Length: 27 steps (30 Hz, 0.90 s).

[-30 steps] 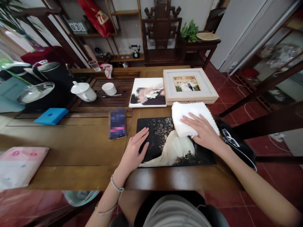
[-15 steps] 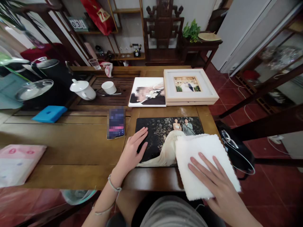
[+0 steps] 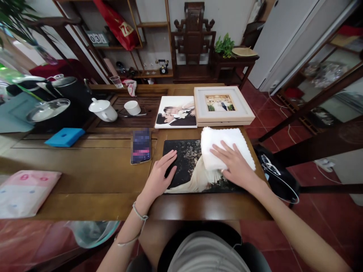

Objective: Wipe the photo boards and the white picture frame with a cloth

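Note:
A large wedding photo panel (image 3: 187,162), dark with a pale gown trailing across it, lies flat on the wooden table (image 3: 99,170) in front of me. My left hand (image 3: 163,172) rests on its left edge, fingers stretched out and holding nothing. Over the panel's right part lies a folded white fluffy cloth (image 3: 208,143), which hides the upper right of the picture. My right hand (image 3: 236,162) presses down on this cloth with flat, spread fingers, its thumb by the cloth's near edge.
Behind the panel lie a white-edged photo (image 3: 176,113) and a pale picture frame (image 3: 245,113). To the left are a phone (image 3: 141,145), a blue block (image 3: 65,137), a white teapot (image 3: 103,110), a cup (image 3: 132,108) and a pink-white packet (image 3: 30,192). A black bag (image 3: 279,181) is beyond the right edge.
My right hand and the white cloth have moved away from me, from the near right corner up over the panel's right part. The left hand stays at the left edge.

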Motion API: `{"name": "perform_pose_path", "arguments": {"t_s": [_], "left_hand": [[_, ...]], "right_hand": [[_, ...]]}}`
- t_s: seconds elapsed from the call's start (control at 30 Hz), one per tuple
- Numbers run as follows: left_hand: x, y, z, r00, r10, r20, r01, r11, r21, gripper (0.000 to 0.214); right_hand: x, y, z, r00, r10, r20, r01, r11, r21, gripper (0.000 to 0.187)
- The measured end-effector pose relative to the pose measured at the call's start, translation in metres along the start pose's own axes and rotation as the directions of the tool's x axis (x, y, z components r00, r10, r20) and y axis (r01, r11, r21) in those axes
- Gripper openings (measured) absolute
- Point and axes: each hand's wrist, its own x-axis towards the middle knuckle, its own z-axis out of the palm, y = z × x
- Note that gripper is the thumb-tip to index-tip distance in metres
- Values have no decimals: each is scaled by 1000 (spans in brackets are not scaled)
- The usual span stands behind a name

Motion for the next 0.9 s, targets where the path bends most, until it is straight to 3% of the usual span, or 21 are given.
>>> {"name": "perform_pose_path", "arguments": {"t_s": [0.17, 0.27, 0.33, 0.43, 0.53, 0.63, 0.77, 0.9], "left_hand": [[-1, 1, 1, 1000, 6, -2, -6, 1000, 11, 41], [-1, 1, 1, 1000, 11, -8, -11, 1000, 8, 41], [-1, 1, 1, 1000, 10, -8, -10, 1000, 8, 41], [-1, 1, 0, 1000, 5, -7, -5, 1000, 7, 41], [0, 2, -1, 1000, 8, -8, -8, 1000, -6, 41], [0, 2, -1, 1000, 1, 2, -1, 1000, -12, 41], [-1, -1, 0, 1000, -9, 2, 9, 1000, -20, 41], [-2, -3, 1, 1000, 0, 8, 0, 1000, -20, 42]], "right_hand": [[-78, -50, -1, 997, -82, 16, 82, 996, -22, 86], [-99, -65, -5, 992, -123, 43, 123, 992, -2, 90], [-94, -63, -7, 989, -126, 75, 124, 992, 40, 91], [-63, -47, -9, 990, -93, 109, 80, 990, 120, 93], [-21, -30, -5, 996, -24, 85, 11, 988, 151, 89], [7, -30, 3, 998, 64, 29, -67, 992, 105, 82], [-11, -59, 13, 998, 63, -10, -62, 997, 41, 83], [-64, -85, 0, 991, -45, 130, 31, 994, 108, 91]]}}
